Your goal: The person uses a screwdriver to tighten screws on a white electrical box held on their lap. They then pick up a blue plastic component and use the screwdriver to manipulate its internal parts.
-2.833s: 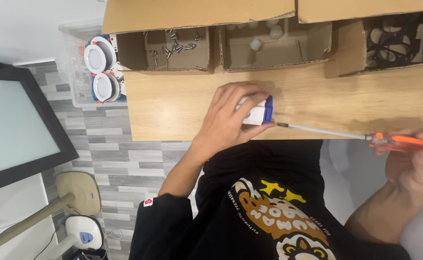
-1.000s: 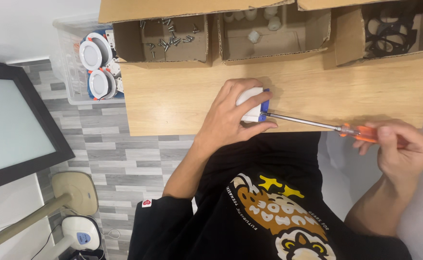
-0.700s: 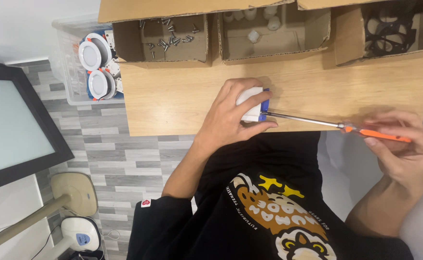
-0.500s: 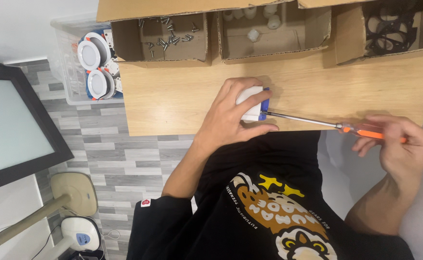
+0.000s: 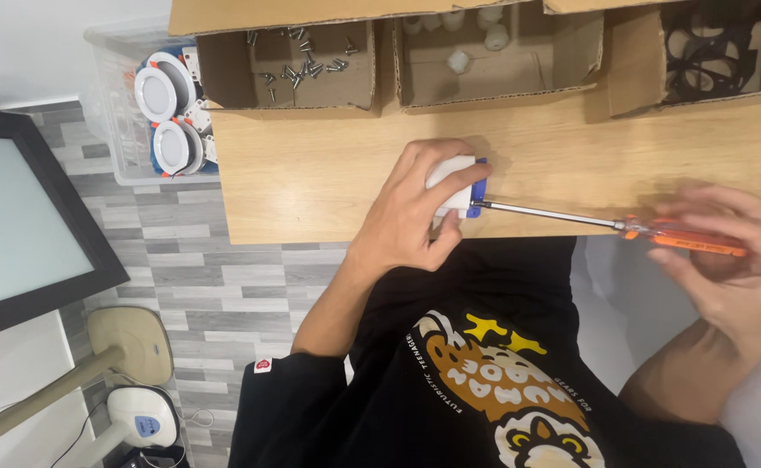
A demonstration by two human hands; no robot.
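Left hand (image 5: pixel 411 217) is cupped over a small white block (image 5: pixel 451 180) with a blue end (image 5: pixel 478 186), fingers curled around it, pinning it to the wooden bench (image 5: pixel 311 178) near the front edge. Right hand (image 5: pixel 727 260) grips the orange handle of a screwdriver (image 5: pixel 623 227), fingers wrapped loosely and blurred, so exact finger placement can't be told. The shaft lies nearly flat over the bench, its tip meeting the block's blue end.

Along the back of the bench are three open cardboard boxes: screws (image 5: pixel 298 65) in the left one, small white parts (image 5: pixel 476 35) in the middle one, black rings (image 5: pixel 710 52) in the right one. Beside the bench's left end is a clear bin (image 5: pixel 116 104) holding round white lights (image 5: pixel 159 117). A dark-framed panel (image 5: pixel 25 217) stands further left, above a grey tiled floor (image 5: pixel 189 286).
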